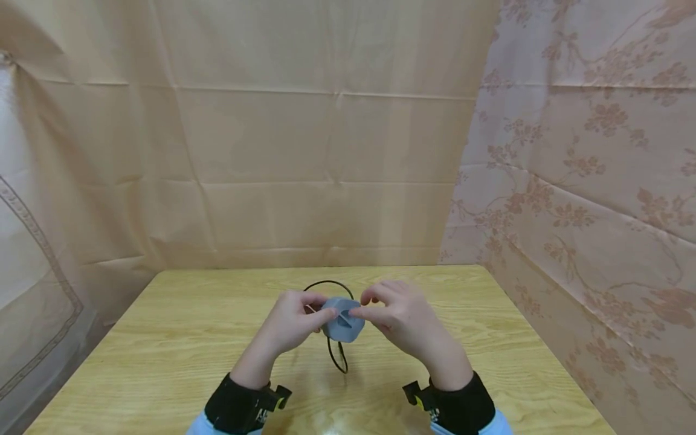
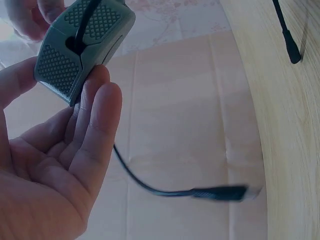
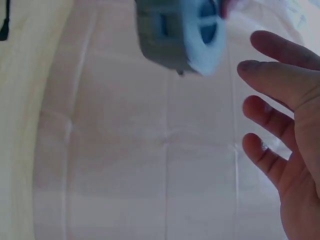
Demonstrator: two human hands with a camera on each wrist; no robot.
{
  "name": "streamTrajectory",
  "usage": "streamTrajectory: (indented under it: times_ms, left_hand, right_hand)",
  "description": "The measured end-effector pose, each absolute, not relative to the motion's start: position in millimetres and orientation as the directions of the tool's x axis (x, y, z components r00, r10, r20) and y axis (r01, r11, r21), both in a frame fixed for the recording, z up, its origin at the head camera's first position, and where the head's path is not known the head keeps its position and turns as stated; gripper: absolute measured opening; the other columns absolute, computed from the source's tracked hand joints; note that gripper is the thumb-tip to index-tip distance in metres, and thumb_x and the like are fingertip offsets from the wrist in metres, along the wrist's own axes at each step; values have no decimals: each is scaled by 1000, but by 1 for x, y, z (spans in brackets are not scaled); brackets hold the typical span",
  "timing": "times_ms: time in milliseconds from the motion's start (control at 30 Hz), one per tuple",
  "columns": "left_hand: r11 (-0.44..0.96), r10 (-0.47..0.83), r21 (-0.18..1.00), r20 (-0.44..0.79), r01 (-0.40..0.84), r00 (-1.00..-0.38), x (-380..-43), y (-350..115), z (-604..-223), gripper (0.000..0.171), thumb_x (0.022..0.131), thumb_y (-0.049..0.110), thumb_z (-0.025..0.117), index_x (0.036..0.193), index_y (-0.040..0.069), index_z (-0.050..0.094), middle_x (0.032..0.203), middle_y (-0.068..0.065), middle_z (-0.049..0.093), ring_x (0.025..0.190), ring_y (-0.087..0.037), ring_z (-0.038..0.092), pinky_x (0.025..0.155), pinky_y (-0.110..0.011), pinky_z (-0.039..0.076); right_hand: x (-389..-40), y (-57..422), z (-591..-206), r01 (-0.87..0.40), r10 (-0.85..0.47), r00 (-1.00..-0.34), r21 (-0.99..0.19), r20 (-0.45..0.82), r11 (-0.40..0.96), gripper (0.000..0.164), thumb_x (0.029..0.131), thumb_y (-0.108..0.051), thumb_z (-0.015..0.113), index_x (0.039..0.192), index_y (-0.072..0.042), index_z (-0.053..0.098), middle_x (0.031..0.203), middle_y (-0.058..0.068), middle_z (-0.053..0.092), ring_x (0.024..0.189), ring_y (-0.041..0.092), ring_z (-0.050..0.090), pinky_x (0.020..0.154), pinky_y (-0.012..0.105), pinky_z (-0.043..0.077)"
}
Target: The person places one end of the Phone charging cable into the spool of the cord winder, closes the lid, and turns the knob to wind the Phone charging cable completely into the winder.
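My left hand (image 1: 290, 320) holds a grey-blue hexagonal cable winder (image 1: 348, 334) between thumb and fingers, raised above the table. Its face has a round recess crossed by a bar; the left wrist view shows textured sides and a slot with a black cable (image 2: 89, 19) coming out. One cable end, with a plug (image 2: 220, 193), hangs in the air; another black end (image 2: 292, 47) shows against the tabletop. Beside the winder's right side is my right hand (image 1: 405, 317), thumb and forefinger extended toward the recess. In the right wrist view its loosely bent fingers (image 3: 270, 75) stand apart from the winder.
A light wood-grain table (image 1: 163, 344) lies beneath both hands. Behind it hangs a beige cloth (image 1: 261, 157), with a floral cloth (image 1: 587, 181) on the right and a pale curtain (image 1: 32, 290) on the left.
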State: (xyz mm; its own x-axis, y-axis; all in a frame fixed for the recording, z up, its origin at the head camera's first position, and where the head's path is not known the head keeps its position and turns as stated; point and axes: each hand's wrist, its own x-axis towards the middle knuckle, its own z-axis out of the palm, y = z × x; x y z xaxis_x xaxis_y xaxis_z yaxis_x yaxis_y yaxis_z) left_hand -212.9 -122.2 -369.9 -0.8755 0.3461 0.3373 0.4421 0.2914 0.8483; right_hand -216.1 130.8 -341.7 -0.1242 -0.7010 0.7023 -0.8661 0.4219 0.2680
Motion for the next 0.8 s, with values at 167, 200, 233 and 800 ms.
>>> streamTrajectory:
  times_ms: [167, 200, 233, 800]
  left_hand:
    - [266, 390, 865, 307, 425, -868, -212, -123, -369, 26, 97, 23, 71, 112, 1, 75, 88, -4, 74, 73, -18, 68, 61, -32, 57]
    - [268, 397, 865, 301, 423, -867, -211, -123, -368, 26, 97, 23, 71, 111, 1, 75, 87, -4, 74, 72, -19, 68, 61, -31, 57]
    - [272, 406, 865, 293, 421, -866, -211, -123, -368, 26, 98, 23, 71, 111, 2, 75, 87, -4, 73, 72, -19, 68, 61, -31, 57]
    - [246, 444, 875, 280, 416, -851, -212, -123, -369, 28, 98, 21, 71, 113, -2, 74, 96, -9, 74, 79, -20, 71, 64, -37, 60]
  right_hand:
    - [-217, 119, -354, -884, -751, -178, 232, 636, 406, 29, 80, -4, 87, 97, -28, 82, 93, -4, 64, 79, 15, 59, 68, 28, 50]
    - [-217, 118, -356, -887, -756, -188, 222, 628, 405, 28, 80, -6, 87, 97, -28, 82, 93, -4, 63, 78, 14, 59, 68, 28, 50]
    - [-217, 116, -357, -891, -761, -195, 212, 619, 401, 27, 80, -8, 88, 96, -28, 82, 92, -5, 63, 78, 14, 58, 69, 28, 50]
    - [-218, 119, -361, -886, -697, -261, 120, 667, 447, 21, 76, -24, 92, 95, -21, 83, 72, -10, 60, 59, 0, 48, 54, 11, 39]
